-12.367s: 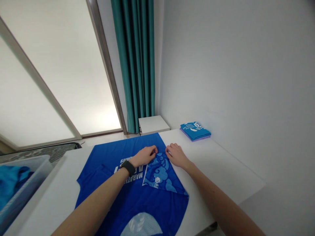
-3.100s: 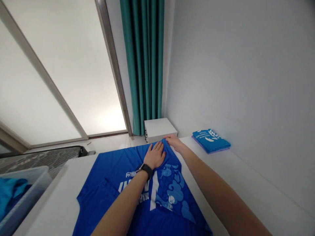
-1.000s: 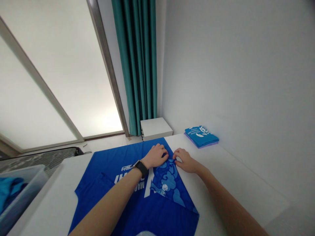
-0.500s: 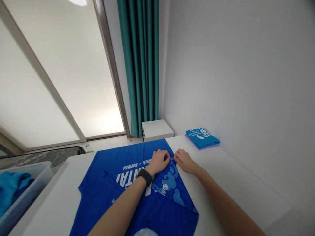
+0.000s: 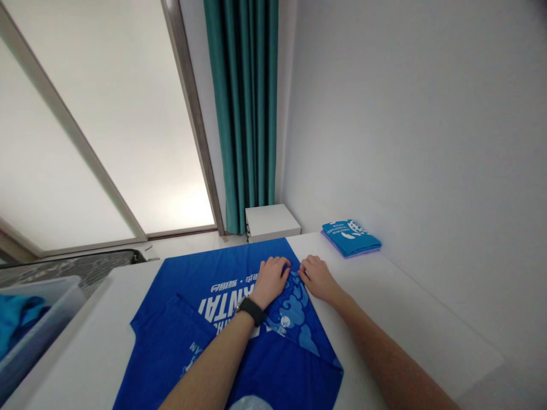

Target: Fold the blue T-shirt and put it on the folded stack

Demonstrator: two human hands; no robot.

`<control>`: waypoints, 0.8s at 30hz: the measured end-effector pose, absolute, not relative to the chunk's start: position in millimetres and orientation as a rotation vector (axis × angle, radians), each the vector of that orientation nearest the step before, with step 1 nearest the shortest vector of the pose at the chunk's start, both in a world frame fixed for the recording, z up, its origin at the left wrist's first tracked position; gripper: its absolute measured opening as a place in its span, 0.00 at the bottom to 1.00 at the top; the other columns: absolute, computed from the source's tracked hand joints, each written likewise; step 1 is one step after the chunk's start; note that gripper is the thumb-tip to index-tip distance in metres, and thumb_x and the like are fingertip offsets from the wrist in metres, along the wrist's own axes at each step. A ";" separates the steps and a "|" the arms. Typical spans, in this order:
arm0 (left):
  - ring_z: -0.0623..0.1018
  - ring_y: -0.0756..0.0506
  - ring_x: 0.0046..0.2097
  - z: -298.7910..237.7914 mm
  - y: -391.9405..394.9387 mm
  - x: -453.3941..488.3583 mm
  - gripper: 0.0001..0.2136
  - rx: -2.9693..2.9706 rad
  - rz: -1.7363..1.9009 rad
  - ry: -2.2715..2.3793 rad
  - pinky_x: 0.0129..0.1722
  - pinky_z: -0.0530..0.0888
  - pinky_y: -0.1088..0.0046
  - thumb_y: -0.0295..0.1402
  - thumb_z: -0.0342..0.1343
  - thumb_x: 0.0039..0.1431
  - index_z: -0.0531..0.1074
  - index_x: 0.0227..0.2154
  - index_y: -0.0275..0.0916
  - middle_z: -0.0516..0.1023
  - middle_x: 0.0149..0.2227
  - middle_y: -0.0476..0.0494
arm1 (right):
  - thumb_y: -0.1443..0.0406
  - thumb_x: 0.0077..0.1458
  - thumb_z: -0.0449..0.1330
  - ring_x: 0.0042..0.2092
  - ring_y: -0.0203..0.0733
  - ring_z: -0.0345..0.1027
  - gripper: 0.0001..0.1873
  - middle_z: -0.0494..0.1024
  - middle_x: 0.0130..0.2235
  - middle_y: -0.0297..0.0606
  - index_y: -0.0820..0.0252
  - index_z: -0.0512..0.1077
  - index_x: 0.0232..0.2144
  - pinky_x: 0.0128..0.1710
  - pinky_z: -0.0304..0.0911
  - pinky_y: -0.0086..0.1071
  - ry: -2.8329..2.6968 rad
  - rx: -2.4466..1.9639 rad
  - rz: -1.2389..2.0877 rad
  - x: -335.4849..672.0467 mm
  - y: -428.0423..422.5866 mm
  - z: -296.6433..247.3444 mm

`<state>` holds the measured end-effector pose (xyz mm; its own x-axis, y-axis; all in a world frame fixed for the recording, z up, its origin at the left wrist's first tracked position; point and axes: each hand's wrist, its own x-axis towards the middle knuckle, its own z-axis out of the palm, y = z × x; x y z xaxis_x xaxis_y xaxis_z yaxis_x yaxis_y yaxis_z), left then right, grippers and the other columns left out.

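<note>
A blue T-shirt (image 5: 273, 373) with white lettering lies spread on the white table, with its sides folded inward in part. My left hand (image 5: 271, 280), with a dark watch (image 5: 252, 311) on the wrist, rests on the shirt near its right edge, fingers bent and thumb close to them at the folded, light-blue-patterned part (image 5: 294, 310). Just across from it, my right hand (image 5: 319, 279) has its bent fingers and thumb at the same edge of the cloth. The fabric between the fingertips is mostly hidden.
A folded teal and purple garment stack (image 5: 351, 238) lies by the wall at the back right of the table (image 5: 363, 296). To the left stands a translucent bin (image 5: 64, 302) holding blue cloth. Beyond the table are a white cabinet (image 5: 271, 221) and a green curtain (image 5: 250, 114).
Both hands have lowered slightly onto the shirt's right edge, their fingers looser and flatter than in the earlier pinch. The view has shifted a little.
</note>
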<state>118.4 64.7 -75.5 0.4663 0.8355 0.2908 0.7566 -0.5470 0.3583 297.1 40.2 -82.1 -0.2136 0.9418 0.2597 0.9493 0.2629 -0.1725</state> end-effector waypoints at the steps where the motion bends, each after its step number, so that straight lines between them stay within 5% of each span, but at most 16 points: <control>1: 0.72 0.42 0.46 -76.0 64.8 118.5 0.05 2.541 0.654 1.397 0.44 0.63 0.65 0.31 0.51 0.65 0.70 0.41 0.43 0.77 0.43 0.46 | 0.66 0.62 0.55 0.45 0.46 0.63 0.04 0.72 0.41 0.41 0.58 0.68 0.34 0.43 0.55 0.36 -2.221 -1.723 -0.035 296.9 40.2 -82.4; 11: 0.73 0.44 0.43 -78.0 69.5 117.6 0.06 2.466 0.703 1.410 0.42 0.65 0.68 0.29 0.49 0.66 0.71 0.37 0.41 0.76 0.39 0.45 | 0.67 0.64 0.51 0.43 0.42 0.65 0.11 0.74 0.38 0.38 0.57 0.71 0.32 0.46 0.57 0.35 -2.125 -1.515 0.241 322.7 53.2 -88.7; 18: 0.73 0.44 0.44 -77.6 67.5 117.5 0.08 2.456 0.697 1.413 0.42 0.65 0.68 0.30 0.47 0.66 0.72 0.37 0.41 0.76 0.40 0.45 | 0.62 0.59 0.59 0.46 0.44 0.65 0.05 0.73 0.40 0.38 0.56 0.74 0.34 0.49 0.56 0.38 -2.201 -1.510 0.264 324.5 47.9 -85.6; 24: 0.72 0.42 0.47 -72.2 62.1 118.1 0.07 2.453 0.673 1.415 0.45 0.65 0.64 0.33 0.48 0.65 0.72 0.40 0.42 0.76 0.42 0.44 | 0.64 0.61 0.57 0.46 0.44 0.63 0.04 0.71 0.41 0.38 0.56 0.71 0.34 0.48 0.57 0.38 -2.251 -1.561 0.210 320.0 46.8 -88.6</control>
<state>118.1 62.1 -72.2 0.4279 0.8614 0.2737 0.7557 -0.5071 0.4145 320.0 46.8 -88.6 -0.3025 0.9246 0.2315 0.8659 0.3681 -0.3388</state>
